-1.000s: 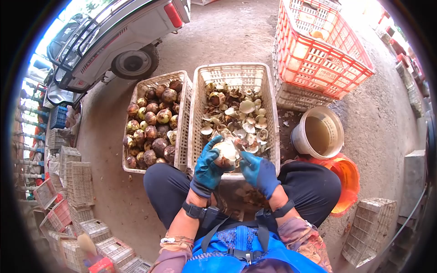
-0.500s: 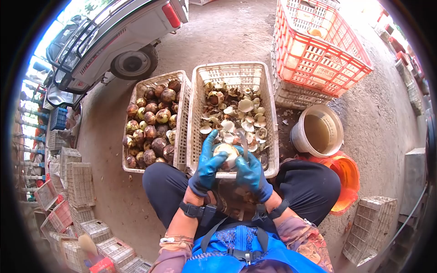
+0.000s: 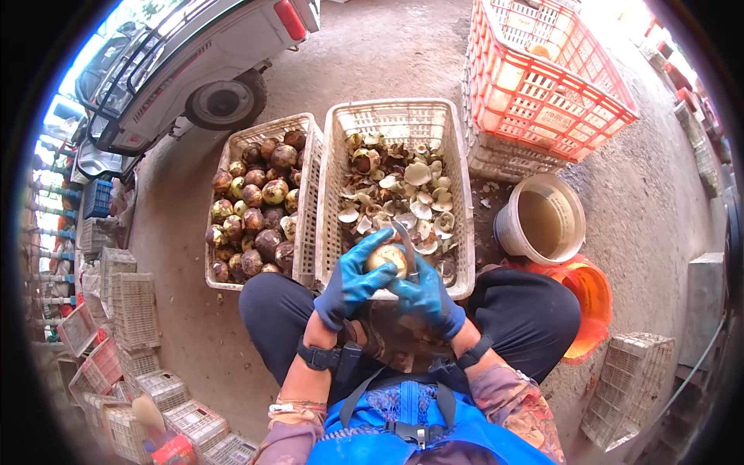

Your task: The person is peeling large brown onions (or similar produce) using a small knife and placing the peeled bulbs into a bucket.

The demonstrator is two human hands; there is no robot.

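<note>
Above the near end of a pale plastic crate, my left hand, in a blue glove, is closed round a partly pared round fruit with cream flesh. My right hand, gloved alike, grips a knife; its blade stands along the fruit's right side, tip up and leftward. The knife's handle is hidden in the glove. Under and beyond my hands, the crate holds cup-shaped pale peelings and brown scraps.
Left of it stands a crate of whole brown-and-green round fruits. A bucket, an orange tub and stacked red crates are at right. A vehicle is parked at upper left.
The fruit has turned in my left hand, whose fingers now lie further over it. The knife has swung, its tip now leaning left over the fruit's edge.
</note>
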